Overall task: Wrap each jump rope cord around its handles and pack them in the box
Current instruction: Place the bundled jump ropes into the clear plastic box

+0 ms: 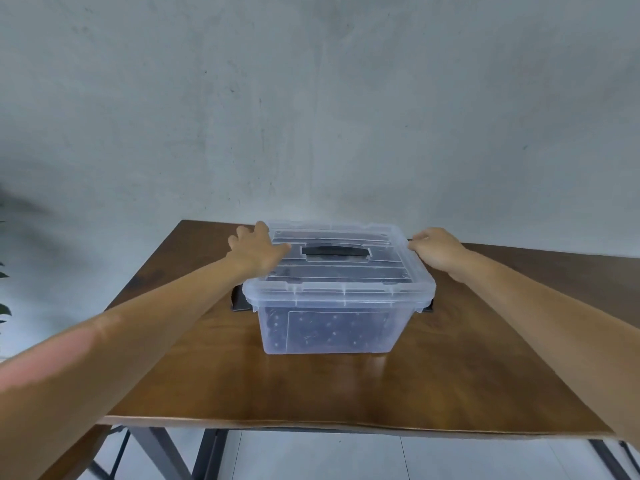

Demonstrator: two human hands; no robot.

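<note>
Clear box (332, 327) lidded, long axis left-right; hands at ends.

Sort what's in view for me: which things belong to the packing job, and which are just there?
Job:
clear plastic box, dark contents showing through
lid on top, black handle
left hand on the lid
right hand at the lid's right edge

Just there:
wooden table
plant leaves
</note>
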